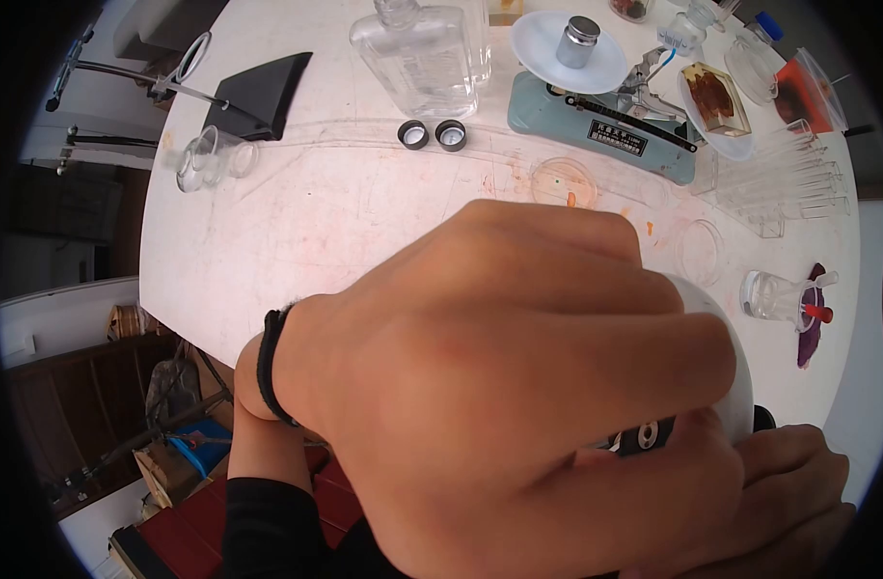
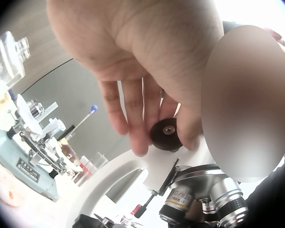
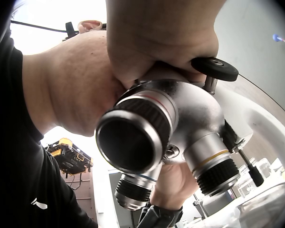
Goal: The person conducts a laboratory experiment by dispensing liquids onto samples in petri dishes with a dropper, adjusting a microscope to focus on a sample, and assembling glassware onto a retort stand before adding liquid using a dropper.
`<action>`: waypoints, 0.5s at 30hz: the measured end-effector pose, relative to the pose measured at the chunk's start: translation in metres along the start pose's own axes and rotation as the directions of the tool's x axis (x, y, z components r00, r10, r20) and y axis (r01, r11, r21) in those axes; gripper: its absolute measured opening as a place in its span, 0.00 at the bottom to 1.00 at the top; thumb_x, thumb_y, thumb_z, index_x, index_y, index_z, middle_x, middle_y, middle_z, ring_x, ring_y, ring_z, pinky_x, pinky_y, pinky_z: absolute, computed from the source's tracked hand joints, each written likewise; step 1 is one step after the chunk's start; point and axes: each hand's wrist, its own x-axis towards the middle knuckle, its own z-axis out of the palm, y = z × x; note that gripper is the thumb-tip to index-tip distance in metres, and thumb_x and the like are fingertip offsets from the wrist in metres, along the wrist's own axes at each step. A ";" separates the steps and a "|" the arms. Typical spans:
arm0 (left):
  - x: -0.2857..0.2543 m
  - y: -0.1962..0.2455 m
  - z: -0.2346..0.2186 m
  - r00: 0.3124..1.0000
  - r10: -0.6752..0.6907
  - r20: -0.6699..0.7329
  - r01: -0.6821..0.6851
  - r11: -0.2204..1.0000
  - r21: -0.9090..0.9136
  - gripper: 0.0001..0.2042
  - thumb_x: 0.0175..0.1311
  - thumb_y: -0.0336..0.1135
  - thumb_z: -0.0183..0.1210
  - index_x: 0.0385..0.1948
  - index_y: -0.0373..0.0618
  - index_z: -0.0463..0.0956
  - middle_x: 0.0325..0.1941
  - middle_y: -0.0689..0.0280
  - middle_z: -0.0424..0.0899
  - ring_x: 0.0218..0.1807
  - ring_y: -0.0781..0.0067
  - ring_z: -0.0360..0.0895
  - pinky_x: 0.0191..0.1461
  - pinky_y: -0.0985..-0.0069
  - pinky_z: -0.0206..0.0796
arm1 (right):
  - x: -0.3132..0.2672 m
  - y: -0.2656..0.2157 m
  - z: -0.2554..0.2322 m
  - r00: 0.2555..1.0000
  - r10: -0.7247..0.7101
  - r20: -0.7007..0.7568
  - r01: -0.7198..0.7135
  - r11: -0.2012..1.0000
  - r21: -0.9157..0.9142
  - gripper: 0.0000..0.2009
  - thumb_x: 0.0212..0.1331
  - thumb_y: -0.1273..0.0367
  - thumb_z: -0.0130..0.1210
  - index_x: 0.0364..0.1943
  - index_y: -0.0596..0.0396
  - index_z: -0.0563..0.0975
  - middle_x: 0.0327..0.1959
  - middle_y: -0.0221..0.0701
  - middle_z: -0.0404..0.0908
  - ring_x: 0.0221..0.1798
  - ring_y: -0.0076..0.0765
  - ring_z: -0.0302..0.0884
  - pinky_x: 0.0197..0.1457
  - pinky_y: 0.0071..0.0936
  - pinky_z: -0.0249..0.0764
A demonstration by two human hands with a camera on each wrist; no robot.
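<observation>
My left hand (image 1: 518, 357) reaches across a white microscope (image 1: 740, 362); in the left wrist view its thumb and fingers (image 2: 133, 109) pinch a black round knob (image 2: 165, 134) above the objectives (image 2: 175, 204). At the lower right of the head view is my right hand (image 1: 793, 492), fingers curved. The right wrist view shows my right hand (image 3: 164, 40) against the microscope head, above the silver nosepiece (image 3: 194, 107), with its fingertips hidden. Several objectives (image 3: 211, 164) point downward, and the black knob (image 3: 214, 69) stands beside the hand.
Beyond the hands are a glass bottle (image 1: 417, 63), two black caps (image 1: 413, 134), a blue-green balance (image 1: 605, 130) bearing a metal weight (image 1: 578, 43), and a test tube rack (image 1: 774, 193). Glass beakers (image 1: 205, 159) lie at the left; a small glass container (image 1: 774, 294) is at the right.
</observation>
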 end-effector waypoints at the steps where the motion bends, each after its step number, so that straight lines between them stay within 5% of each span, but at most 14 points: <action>1: 0.001 -0.002 0.001 1.000 -0.002 0.000 0.002 1.000 -0.001 0.13 0.56 0.37 0.68 0.26 0.34 0.82 0.18 0.57 0.80 0.15 0.71 0.76 0.19 0.76 0.68 | 0.000 0.000 0.000 1.000 0.000 0.000 0.000 1.000 0.001 0.09 0.61 0.66 0.55 0.32 0.54 0.67 0.21 0.28 0.79 0.24 0.27 0.75 0.32 0.22 0.72; 15: 0.000 0.002 0.000 1.000 -0.030 -0.008 0.030 0.999 -0.013 0.12 0.56 0.37 0.67 0.26 0.34 0.82 0.18 0.56 0.81 0.15 0.71 0.76 0.19 0.76 0.68 | 0.001 0.002 -0.001 1.000 -0.009 0.001 0.009 1.000 0.009 0.10 0.61 0.65 0.55 0.33 0.54 0.67 0.21 0.28 0.79 0.24 0.28 0.75 0.32 0.23 0.72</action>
